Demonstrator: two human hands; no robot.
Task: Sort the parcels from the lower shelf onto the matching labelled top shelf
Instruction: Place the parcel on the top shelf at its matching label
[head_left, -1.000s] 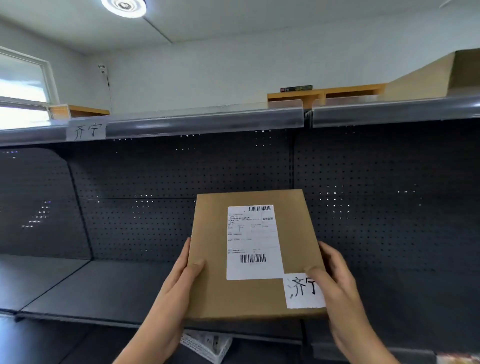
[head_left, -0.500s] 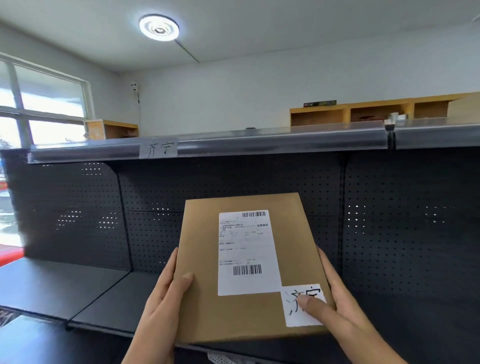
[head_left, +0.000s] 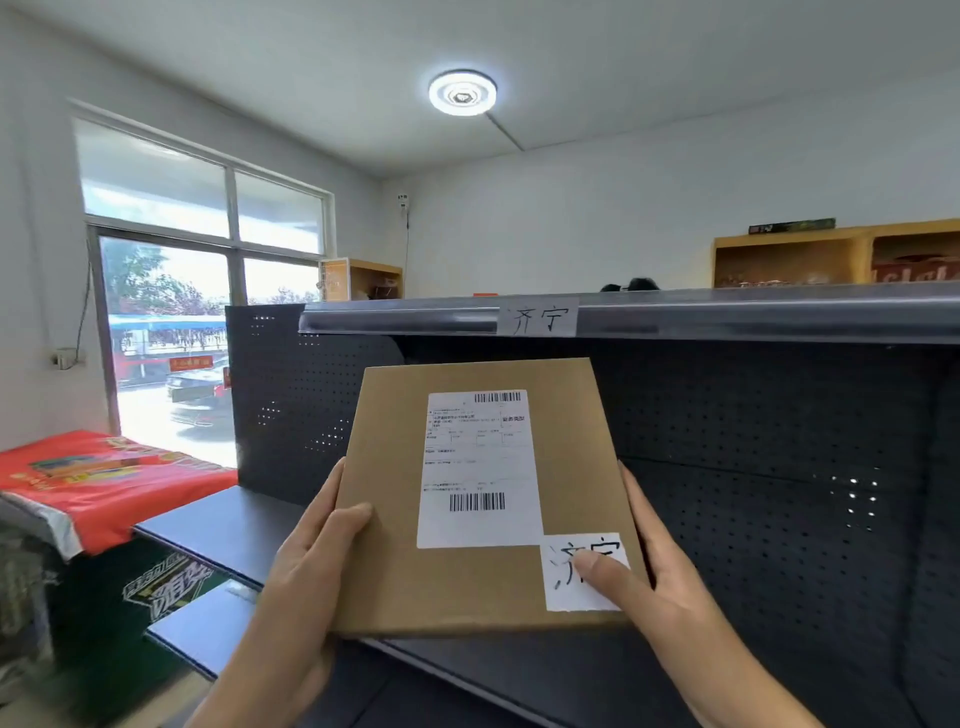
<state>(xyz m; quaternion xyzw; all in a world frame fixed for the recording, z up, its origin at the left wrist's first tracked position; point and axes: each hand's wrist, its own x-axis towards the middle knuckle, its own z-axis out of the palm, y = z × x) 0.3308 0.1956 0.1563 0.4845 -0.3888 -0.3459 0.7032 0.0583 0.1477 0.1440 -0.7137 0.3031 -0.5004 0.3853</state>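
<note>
Two hands (head_left: 311, 566) (head_left: 660, 577) clamp parcel (head_left: 467, 582) w/ top shelf (head_left: 727, 314) above, red bag (head_left: 104, 483) left.

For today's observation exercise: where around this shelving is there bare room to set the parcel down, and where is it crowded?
Free: the dark shelf between the red bag and the pegboard. The top shelf surface is hidden. Crowded: the parcel, filling both hands.

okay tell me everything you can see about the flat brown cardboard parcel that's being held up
The flat brown cardboard parcel is rectangular, thin and closed, held tilted face-up before the dark pegboard shelving. A white printed shipping label with two barcodes covers its middle; a small white handwritten tag sits at its near right corner. The left hand grips its left edge, thumb on top; the right hand holds the right edge, thumb on the tag.
</note>
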